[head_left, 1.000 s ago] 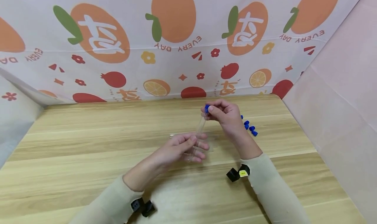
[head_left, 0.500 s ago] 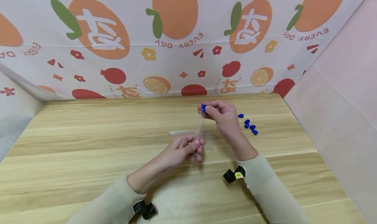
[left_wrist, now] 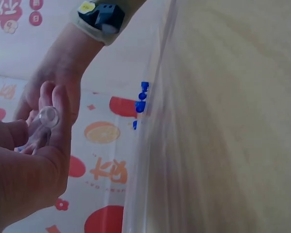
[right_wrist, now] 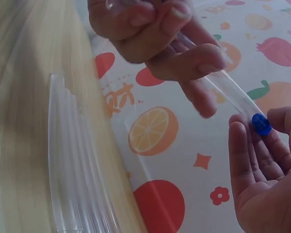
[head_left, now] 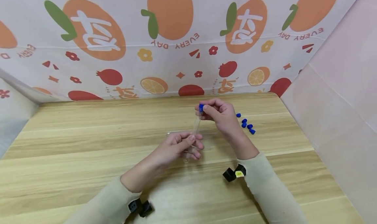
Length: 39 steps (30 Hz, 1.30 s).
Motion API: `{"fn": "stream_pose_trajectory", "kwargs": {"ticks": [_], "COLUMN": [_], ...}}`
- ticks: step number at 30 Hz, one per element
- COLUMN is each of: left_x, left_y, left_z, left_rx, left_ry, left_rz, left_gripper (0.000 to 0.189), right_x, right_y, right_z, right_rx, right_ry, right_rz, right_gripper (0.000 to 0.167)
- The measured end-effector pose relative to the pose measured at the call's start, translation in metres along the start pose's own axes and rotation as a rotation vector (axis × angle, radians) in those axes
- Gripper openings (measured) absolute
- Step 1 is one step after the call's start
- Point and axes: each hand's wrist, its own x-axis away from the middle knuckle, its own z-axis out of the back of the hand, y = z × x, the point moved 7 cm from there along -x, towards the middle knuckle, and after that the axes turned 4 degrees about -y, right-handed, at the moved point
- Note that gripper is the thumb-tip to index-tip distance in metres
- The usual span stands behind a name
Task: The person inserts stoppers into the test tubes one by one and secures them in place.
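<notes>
My left hand [head_left: 178, 146] holds a clear test tube [head_left: 196, 123] slanted over the table, thumb against the fingers around its lower part. At the tube's upper end, my right hand [head_left: 221, 115] pinches a blue cap [head_left: 201, 107] between thumb and fingers. In the right wrist view the cap [right_wrist: 261, 124] sits at the end of the tube [right_wrist: 236, 94], close to the right thumb. The rounded bottom of the tube [left_wrist: 49, 117] shows between the left fingers in the left wrist view.
Several clear tubes [right_wrist: 77, 160] lie side by side on the wooden table [head_left: 88, 158], partly behind the left hand in the head view. Several loose blue caps [head_left: 244, 123] lie right of the right hand. A fruit-print cloth [head_left: 165, 66] hangs at the table's back edge.
The left fingers curled in around the tube, then spread again with the thumb still on it. Both hands stay close to the same place, the cap held at the tube's top throughout.
</notes>
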Motion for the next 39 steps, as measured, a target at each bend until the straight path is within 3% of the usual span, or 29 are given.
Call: {"fn": "stream_pose_trajectory", "kwargs": {"ticks": [6,11,19,24,32,35,39], "left_x": [0.004,0.006,0.009,0.01,0.007,0.006,0.003], "left_y": [0.007,0.014,0.021,0.02,0.021,0.017,0.017], "left_z": [0.007,0.014,0.016,0.021,0.043,0.047,0.052], "left_rx": [0.035,0.055,-0.015,-0.078,-0.148,-0.158,-0.162], "left_ry": [-0.061,-0.063,-0.087,-0.096,-0.001,-0.021,-0.044], "left_rz": [0.021,0.023,0.012,0.028,0.044,0.064,0.067], "left_gripper": [0.049,0.046,0.043,0.042,0.038,0.04,0.045], "right_x": [-0.003,-0.006,-0.005,-0.005,-0.006,-0.007,-0.009], "right_y": [0.001,-0.002,-0.005,0.0,0.018,0.027,0.036], "right_z": [0.008,0.019,0.024,0.023,0.031,0.026,0.012], "right_rx": [-0.055,-0.1,-0.106,-0.108,-0.108,-0.115,-0.137], "right_ry": [0.043,0.104,0.141,0.142,0.218,0.187,0.084], "right_rz": [-0.021,-0.012,-0.007,-0.025,-0.094,-0.164,-0.23], "right_gripper": [0.019,0.017,0.028,0.019,0.02,0.026,0.037]}}
